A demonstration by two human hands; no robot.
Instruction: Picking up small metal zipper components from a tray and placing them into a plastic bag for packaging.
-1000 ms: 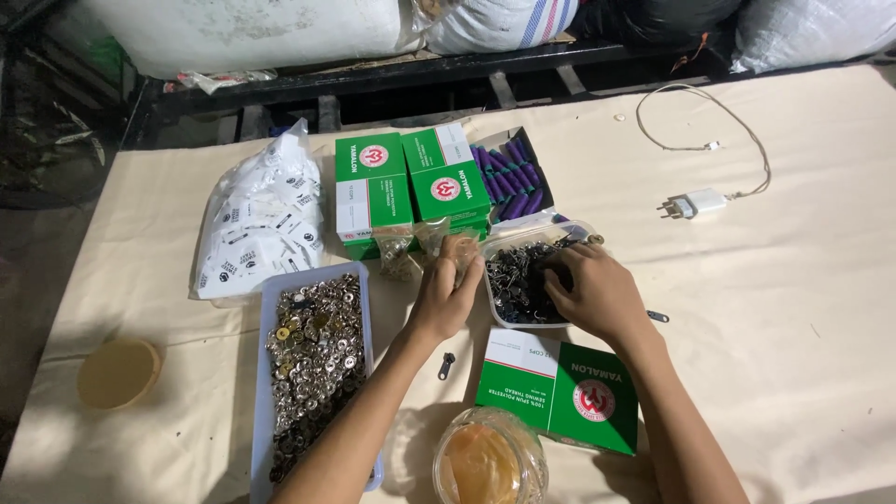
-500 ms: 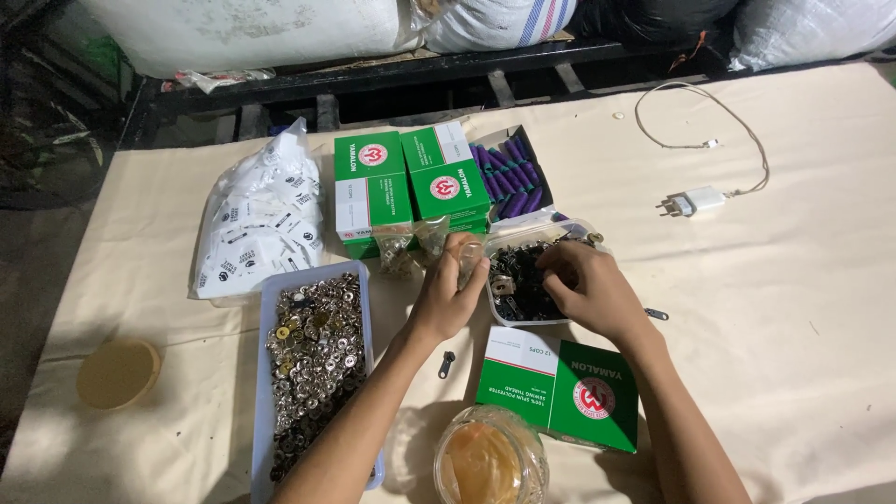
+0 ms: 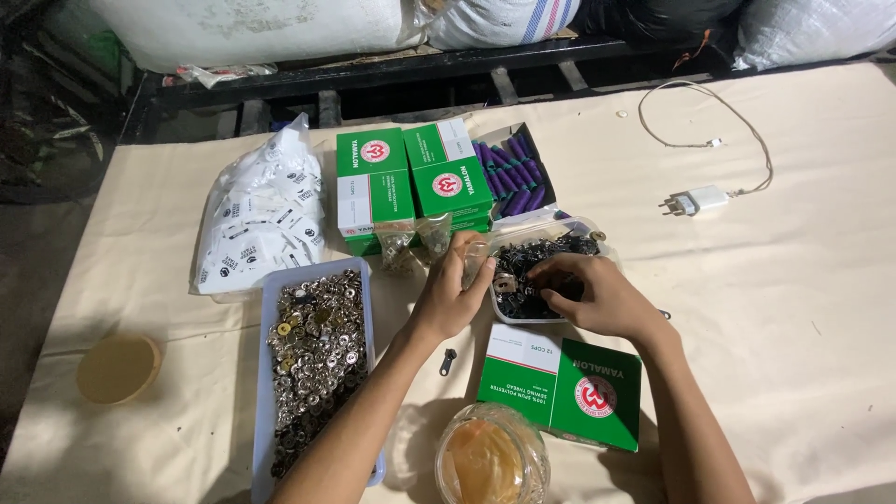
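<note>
While the blue tray at lower left brims with silver snaps, the clear tub at centre holds dark metal clips. Green boxes crowd behind, another green box and a glass jar below. Left hand pinches a small metal clip at the tub's edge; right hand has fingers curled among the clips, grip unclear.
</note>
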